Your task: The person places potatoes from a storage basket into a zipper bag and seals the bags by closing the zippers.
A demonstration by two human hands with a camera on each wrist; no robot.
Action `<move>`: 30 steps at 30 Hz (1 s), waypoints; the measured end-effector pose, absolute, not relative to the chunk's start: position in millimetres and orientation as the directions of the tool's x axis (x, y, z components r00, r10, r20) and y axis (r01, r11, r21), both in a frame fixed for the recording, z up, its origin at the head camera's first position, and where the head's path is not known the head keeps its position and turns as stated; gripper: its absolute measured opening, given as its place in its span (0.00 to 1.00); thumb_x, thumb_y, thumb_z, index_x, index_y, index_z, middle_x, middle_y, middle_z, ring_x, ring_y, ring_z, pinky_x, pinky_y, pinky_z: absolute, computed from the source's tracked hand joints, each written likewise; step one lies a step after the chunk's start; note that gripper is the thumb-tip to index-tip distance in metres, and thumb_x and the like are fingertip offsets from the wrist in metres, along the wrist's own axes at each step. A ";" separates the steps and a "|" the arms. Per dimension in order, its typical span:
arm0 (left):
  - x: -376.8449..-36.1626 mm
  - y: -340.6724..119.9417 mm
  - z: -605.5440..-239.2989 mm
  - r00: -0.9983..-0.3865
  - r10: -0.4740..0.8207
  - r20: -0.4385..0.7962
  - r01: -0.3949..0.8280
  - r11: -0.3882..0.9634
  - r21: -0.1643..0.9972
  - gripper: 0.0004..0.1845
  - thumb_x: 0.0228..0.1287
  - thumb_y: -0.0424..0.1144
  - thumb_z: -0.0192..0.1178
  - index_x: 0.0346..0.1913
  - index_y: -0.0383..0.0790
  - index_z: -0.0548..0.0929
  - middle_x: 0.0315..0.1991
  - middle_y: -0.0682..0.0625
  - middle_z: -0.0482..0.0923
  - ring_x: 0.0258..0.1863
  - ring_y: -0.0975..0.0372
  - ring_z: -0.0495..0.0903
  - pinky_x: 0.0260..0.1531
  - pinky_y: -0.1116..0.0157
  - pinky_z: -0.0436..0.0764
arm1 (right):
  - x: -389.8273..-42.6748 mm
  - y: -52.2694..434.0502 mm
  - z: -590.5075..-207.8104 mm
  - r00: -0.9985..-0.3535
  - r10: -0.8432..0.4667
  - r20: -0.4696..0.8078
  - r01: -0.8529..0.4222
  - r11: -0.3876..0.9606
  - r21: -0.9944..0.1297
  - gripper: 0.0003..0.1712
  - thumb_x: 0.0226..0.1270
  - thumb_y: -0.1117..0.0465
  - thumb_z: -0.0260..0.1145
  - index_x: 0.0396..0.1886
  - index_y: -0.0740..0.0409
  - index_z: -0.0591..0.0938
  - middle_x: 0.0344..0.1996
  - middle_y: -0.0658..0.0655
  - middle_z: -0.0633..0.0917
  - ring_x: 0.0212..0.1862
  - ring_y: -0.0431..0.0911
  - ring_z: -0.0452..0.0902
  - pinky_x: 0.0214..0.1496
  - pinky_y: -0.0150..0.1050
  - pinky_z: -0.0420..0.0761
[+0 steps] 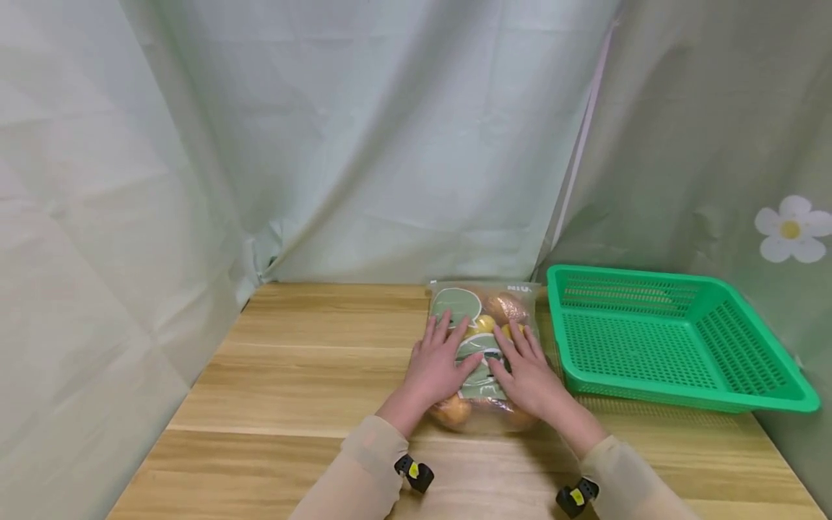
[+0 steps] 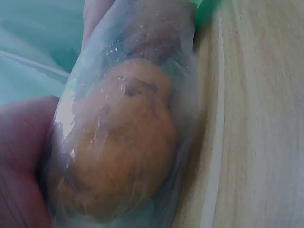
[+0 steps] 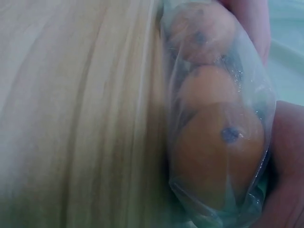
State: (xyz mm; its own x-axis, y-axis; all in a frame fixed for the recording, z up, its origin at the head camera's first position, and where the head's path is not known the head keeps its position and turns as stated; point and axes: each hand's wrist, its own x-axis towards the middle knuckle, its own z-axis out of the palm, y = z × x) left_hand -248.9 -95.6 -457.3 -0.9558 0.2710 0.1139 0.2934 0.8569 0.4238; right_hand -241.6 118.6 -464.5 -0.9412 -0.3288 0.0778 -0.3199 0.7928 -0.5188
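A clear plastic bag (image 1: 484, 408) with a green and white print lies flat on the wooden table. Through it show several rounded orange-brown pieces of produce (image 2: 118, 142) and smaller yellow ones (image 1: 483, 324). My left hand (image 1: 438, 365) rests on the bag's left half, fingers spread and pointing away from me. On the right half lies my right hand (image 1: 529, 379), its fingers spread too. The two thumbs point toward each other over the print. In the right wrist view, orange-brown pieces (image 3: 213, 156) press against the plastic, one with a dark spot.
A green plastic basket (image 1: 650, 393) with perforated walls stands just right of the bag. Pale curtains (image 1: 390, 144) hang behind the wooden table (image 1: 292, 390) and at both sides. A white flower print (image 1: 773, 224) marks the right curtain. Each wrist wears a black strap device (image 1: 419, 475).
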 end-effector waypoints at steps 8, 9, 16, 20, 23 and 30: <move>-252.0 -106.2 -460.1 -0.958 0.259 0.126 0.288 0.840 0.459 0.37 0.87 0.60 0.50 0.89 0.48 0.62 0.89 0.38 0.48 0.86 0.35 0.49 0.74 0.27 0.63 | -248.4 111.2 -465.5 -0.944 -0.318 0.084 -0.314 0.799 -0.512 0.40 0.91 0.43 0.50 0.91 0.57 0.58 0.89 0.68 0.48 0.87 0.71 0.34 0.83 0.74 0.52; -253.0 -107.7 -460.0 -0.959 0.256 0.125 0.285 0.840 0.462 0.37 0.87 0.60 0.50 0.89 0.49 0.62 0.89 0.38 0.48 0.86 0.35 0.49 0.74 0.27 0.63 | -250.2 109.5 -465.7 -0.942 -0.324 0.092 -0.324 0.796 -0.511 0.39 0.91 0.44 0.51 0.90 0.58 0.58 0.89 0.68 0.48 0.87 0.71 0.35 0.83 0.73 0.51; -260.6 -122.6 -462.5 -0.970 0.217 0.110 0.243 0.855 0.458 0.36 0.88 0.58 0.50 0.89 0.49 0.62 0.89 0.38 0.49 0.86 0.35 0.49 0.75 0.27 0.62 | -263.5 91.4 -468.7 -0.922 -0.366 0.122 -0.374 0.771 -0.516 0.39 0.91 0.46 0.53 0.89 0.62 0.61 0.88 0.71 0.50 0.87 0.72 0.35 0.84 0.72 0.49; -264.7 -131.0 -461.7 -0.975 0.193 0.110 0.222 0.861 0.457 0.35 0.88 0.56 0.52 0.89 0.48 0.62 0.89 0.37 0.50 0.85 0.33 0.51 0.75 0.27 0.62 | -273.3 81.3 -469.7 -0.920 -0.380 0.094 -0.371 0.770 -0.519 0.39 0.91 0.45 0.51 0.90 0.60 0.60 0.88 0.70 0.49 0.88 0.70 0.33 0.84 0.71 0.50; -266.7 -134.5 -461.0 -0.977 0.185 0.109 0.215 0.859 0.464 0.35 0.88 0.55 0.52 0.89 0.46 0.62 0.88 0.36 0.51 0.85 0.33 0.51 0.74 0.27 0.62 | -278.1 76.9 -470.1 -0.921 -0.381 0.085 -0.367 0.771 -0.521 0.39 0.91 0.44 0.51 0.90 0.58 0.59 0.89 0.68 0.48 0.88 0.68 0.33 0.84 0.71 0.52; -268.9 -137.8 -462.7 -0.976 0.190 0.104 0.217 0.869 0.445 0.36 0.88 0.57 0.51 0.89 0.46 0.62 0.88 0.35 0.50 0.86 0.34 0.50 0.75 0.26 0.61 | -280.1 74.6 -468.9 -0.920 -0.385 0.070 -0.368 0.790 -0.490 0.38 0.92 0.45 0.51 0.90 0.59 0.61 0.88 0.69 0.51 0.88 0.69 0.36 0.84 0.70 0.51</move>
